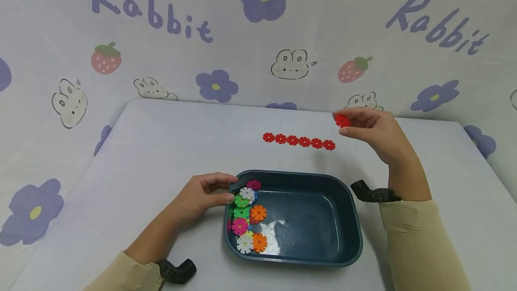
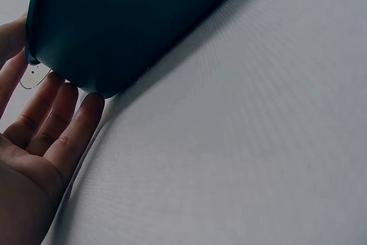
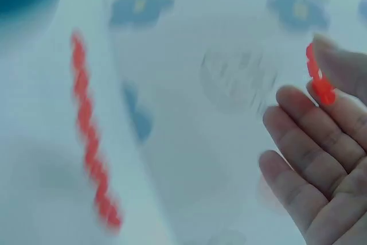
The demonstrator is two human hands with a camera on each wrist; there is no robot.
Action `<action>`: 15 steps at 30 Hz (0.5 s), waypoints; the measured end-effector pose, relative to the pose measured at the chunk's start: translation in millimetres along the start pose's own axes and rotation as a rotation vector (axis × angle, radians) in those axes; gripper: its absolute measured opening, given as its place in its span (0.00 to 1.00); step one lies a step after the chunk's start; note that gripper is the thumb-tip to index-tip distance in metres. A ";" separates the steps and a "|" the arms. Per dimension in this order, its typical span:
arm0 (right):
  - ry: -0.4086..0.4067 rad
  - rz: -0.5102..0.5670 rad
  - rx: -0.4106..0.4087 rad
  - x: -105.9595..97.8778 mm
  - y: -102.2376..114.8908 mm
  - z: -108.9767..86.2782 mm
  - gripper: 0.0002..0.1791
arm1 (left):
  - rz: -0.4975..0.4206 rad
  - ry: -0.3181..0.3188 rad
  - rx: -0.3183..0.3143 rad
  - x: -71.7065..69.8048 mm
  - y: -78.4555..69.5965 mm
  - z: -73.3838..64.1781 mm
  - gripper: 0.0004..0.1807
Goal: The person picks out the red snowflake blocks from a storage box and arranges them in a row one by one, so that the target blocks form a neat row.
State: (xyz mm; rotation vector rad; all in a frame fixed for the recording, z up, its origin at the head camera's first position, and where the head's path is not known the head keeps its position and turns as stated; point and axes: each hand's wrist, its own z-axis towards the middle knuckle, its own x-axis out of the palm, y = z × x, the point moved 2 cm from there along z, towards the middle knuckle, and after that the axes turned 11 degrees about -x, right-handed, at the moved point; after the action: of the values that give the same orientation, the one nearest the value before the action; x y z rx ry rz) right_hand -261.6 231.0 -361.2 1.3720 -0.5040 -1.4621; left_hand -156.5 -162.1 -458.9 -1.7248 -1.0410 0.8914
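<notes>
Between thumb and forefinger, my right hand (image 1: 373, 131) pinches a red snowflake disc (image 1: 343, 121) above the far right of the table. The right wrist view has the same disc (image 3: 321, 81) nearly edge-on, with the other fingers spread below it. Left of that hand, several red notched discs (image 1: 299, 141) lie in a straight row. My left hand (image 1: 202, 194) holds the dark blue plastic basin (image 1: 295, 174) by its upper left corner, thumb and forefinger at the rim. From the left wrist view, the other fingertips (image 2: 92, 104) rest against the basin's outer wall.
Inside the basin, white, green, pink and orange snowflake discs (image 1: 240, 226) pile along the left wall. A white cloth (image 1: 161, 147) covers the table. Behind it hangs a printed cloth (image 1: 315, 21) with rabbits, flowers and strawberries.
</notes>
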 end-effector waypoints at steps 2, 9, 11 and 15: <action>-0.025 -0.042 0.109 -4.5 -24.8 1.2 0.25 | -0.001 -0.001 -0.002 -0.3 0.9 -0.1 0.22; 0.120 -0.273 0.367 -5.0 -85.1 -2.6 0.33 | 0.001 0.002 0.007 -0.6 2.4 -0.6 0.21; 0.139 -0.293 0.387 -3.1 -91.8 -3.4 0.34 | -0.004 0.003 0.008 -0.3 1.5 -0.6 0.21; 0.142 -0.303 0.395 -0.6 -99.4 -4.2 0.34 | -0.007 0.005 0.007 0.2 -0.4 -0.1 0.21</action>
State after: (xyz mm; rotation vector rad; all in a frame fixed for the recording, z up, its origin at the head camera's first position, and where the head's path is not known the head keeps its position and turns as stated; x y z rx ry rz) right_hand -296.0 271.5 -445.3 1.9179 -0.5292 -1.5427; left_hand -156.5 -161.9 -458.5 -1.7158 -1.0380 0.8850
